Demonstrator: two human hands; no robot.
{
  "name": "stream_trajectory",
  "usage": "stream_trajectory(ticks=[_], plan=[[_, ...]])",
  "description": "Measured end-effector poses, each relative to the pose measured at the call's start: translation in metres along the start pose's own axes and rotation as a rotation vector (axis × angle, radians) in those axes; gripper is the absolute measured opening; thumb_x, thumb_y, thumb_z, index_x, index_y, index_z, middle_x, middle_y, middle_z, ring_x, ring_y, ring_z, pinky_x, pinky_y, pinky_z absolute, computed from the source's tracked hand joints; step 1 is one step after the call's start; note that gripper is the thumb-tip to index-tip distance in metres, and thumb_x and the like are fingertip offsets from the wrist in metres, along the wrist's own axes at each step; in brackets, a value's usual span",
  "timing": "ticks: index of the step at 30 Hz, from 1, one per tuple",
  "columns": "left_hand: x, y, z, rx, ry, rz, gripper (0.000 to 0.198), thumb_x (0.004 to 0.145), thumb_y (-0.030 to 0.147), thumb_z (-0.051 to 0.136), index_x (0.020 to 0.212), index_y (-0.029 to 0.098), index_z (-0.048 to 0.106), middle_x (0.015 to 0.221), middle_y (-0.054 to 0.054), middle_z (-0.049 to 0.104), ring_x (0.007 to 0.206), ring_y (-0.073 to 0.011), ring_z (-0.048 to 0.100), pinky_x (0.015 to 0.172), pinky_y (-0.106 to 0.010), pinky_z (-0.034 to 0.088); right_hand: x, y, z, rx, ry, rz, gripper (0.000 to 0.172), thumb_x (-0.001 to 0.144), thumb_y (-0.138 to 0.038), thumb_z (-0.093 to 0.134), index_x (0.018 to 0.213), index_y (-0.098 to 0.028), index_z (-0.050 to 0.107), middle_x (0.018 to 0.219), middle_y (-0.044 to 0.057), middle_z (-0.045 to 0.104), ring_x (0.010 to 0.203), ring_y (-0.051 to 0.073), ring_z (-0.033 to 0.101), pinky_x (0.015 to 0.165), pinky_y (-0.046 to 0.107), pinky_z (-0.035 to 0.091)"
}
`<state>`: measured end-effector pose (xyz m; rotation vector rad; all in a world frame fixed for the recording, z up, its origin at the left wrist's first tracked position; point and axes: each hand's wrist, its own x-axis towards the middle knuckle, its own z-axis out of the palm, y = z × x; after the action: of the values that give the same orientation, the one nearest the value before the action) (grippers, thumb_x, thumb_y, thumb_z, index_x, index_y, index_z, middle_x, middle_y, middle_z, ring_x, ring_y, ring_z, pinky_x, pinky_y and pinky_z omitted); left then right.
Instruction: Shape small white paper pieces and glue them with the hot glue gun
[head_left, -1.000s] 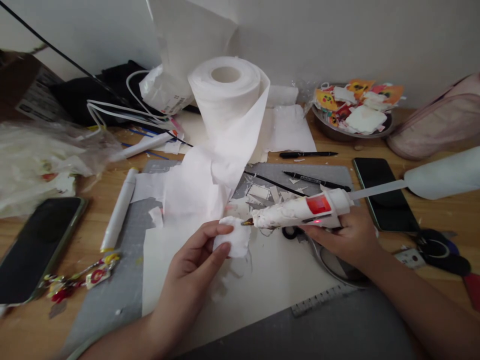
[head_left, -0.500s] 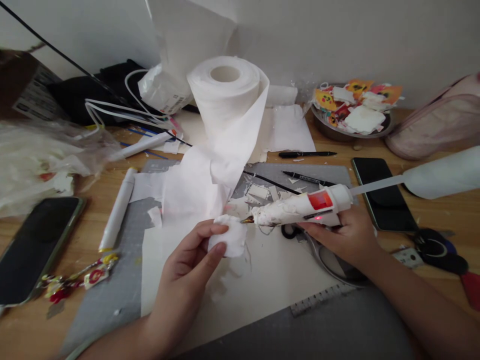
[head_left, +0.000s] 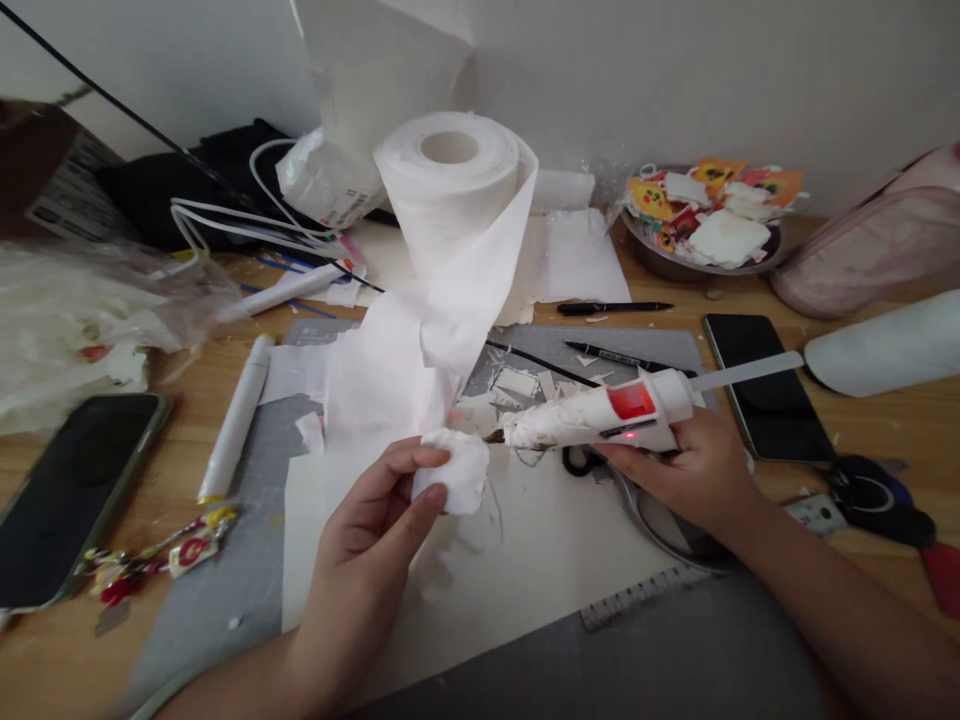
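Between thumb and fingers, my left hand (head_left: 382, 530) pinches a small wad of white tissue (head_left: 457, 475). My right hand (head_left: 697, 465) is wrapped round a white hot glue gun (head_left: 577, 418) with a red light glowing on its side and a glue stick (head_left: 746, 372) poking out of its back. The gun's nozzle points left, at the upper right edge of the wad; part of the tip is hidden behind it, so I cannot tell if they touch. Under both hands lies a sheet of white card (head_left: 525, 600).
A large tissue roll (head_left: 450, 200) stands at the back, its loose end trailing forward. Scissors (head_left: 675, 535) and a clear ruler (head_left: 637, 600) lie near my right hand. Phones (head_left: 765, 385) flank the grey cutting mat (head_left: 202, 600). A bowl (head_left: 697, 262) of decorated pieces stands back right.
My left hand and the tissue wad have shifted slightly left and turned a little. The glue gun has moved slightly left too, its glue stick now showing apart from the white bottle-like object behind.
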<state>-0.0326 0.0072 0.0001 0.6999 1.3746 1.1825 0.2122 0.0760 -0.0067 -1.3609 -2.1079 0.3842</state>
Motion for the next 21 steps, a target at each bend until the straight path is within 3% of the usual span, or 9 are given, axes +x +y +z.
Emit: stream_trajectory(ticks=[11,21], plan=[[0.0040,-0.0021,-0.0006,0.013,0.000,-0.056,0.028,0.074,0.023,0.065,0.103,0.025,0.063,0.107,-0.001,0.064,0.087,-0.0145,0.058,0.066,-0.018,0.045,0.0019,-0.0030,-0.0004,0.063,0.037,0.044,0.019,0.072,-0.039,0.065,0.067,-0.021,0.062,0.053,-0.001,0.063,0.047,0.016,0.059,0.044,0.025,0.046],[0.0062,0.0002,0.0014,0.050,0.030,-0.033,0.028,0.071,0.025,0.067,0.099,0.024,0.064,0.100,-0.001,0.066,0.093,-0.0171,0.058,0.076,-0.023,0.045,-0.0008,0.0041,0.0013,-0.009,0.011,-0.085,0.020,0.072,-0.040,0.065,0.068,-0.020,0.063,0.059,0.001,0.066,0.055,0.018,0.063,0.050,0.027,0.048]])
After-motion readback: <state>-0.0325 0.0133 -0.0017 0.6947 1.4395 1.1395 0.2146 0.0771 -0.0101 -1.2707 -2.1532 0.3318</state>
